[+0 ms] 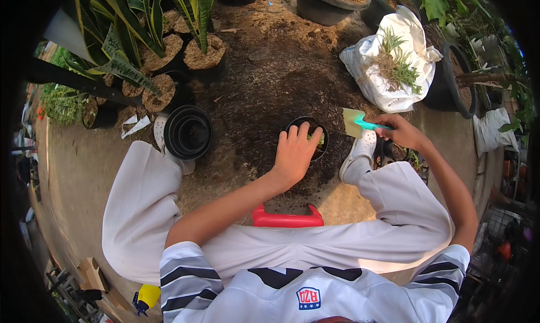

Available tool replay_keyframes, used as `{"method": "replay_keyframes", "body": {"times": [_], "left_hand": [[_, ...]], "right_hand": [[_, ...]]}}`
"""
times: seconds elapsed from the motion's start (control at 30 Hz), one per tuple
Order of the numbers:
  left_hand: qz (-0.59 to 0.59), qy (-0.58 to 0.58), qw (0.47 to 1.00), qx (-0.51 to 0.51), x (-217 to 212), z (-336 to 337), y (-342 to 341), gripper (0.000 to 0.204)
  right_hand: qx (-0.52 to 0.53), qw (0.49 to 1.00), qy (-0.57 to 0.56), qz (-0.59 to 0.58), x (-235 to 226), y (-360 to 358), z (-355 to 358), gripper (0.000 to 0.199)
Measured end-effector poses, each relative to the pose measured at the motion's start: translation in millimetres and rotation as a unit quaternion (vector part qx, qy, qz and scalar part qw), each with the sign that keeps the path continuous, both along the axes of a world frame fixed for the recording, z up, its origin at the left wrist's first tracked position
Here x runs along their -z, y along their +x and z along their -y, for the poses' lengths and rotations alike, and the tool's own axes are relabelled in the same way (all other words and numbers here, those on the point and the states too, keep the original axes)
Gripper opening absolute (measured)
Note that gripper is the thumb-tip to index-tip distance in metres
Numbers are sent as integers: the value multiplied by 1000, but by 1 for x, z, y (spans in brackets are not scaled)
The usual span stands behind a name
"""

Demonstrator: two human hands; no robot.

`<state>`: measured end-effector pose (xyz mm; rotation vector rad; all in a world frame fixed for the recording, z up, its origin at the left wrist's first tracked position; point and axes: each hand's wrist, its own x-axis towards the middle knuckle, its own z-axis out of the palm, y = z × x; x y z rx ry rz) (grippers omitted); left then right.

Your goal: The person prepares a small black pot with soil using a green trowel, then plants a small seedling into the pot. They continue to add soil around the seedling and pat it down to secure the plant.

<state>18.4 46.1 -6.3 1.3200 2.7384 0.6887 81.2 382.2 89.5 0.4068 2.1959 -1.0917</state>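
Observation:
A small black plant pot (324,148) stands on the soil-strewn ground between my feet. My left hand (297,151) lies over it from the near left, fingers spread across its mouth. Bits of a small green plant (320,138) show beside that hand; the rest is hidden beneath it. To the right, my right hand (402,131) grips the turquoise handle of a small hand trowel (353,123). The trowel's pale blade points left, above my right shoe, apart from the pot.
Nested black pots (188,133) stand by my left foot. Potted snake plants (205,52) crowd the far left. A white sack (388,95) bearing uprooted green plants (400,64) sits far right, near large black tubs (332,8). A red stool (288,219) shows beneath me.

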Motion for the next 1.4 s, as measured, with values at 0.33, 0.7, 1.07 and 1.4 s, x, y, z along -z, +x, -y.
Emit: {"method": "replay_keyframes", "body": {"times": [0.33,0.7,1.07,1.4], "left_hand": [[24,-103,994,6,-9,7,-36,31],[-3,-20,997,71,27,-1,-31,13],[51,1,991,122,25,-3,-35,21],[85,-19,989,118,17,-6,-41,19]], "right_hand": [[50,998,-13,-19,-13,24,1,29],[53,997,-34,-38,3,17,1,25],[50,997,-35,-54,8,20,-6,27],[42,998,-19,-38,6,20,-7,34]]}}
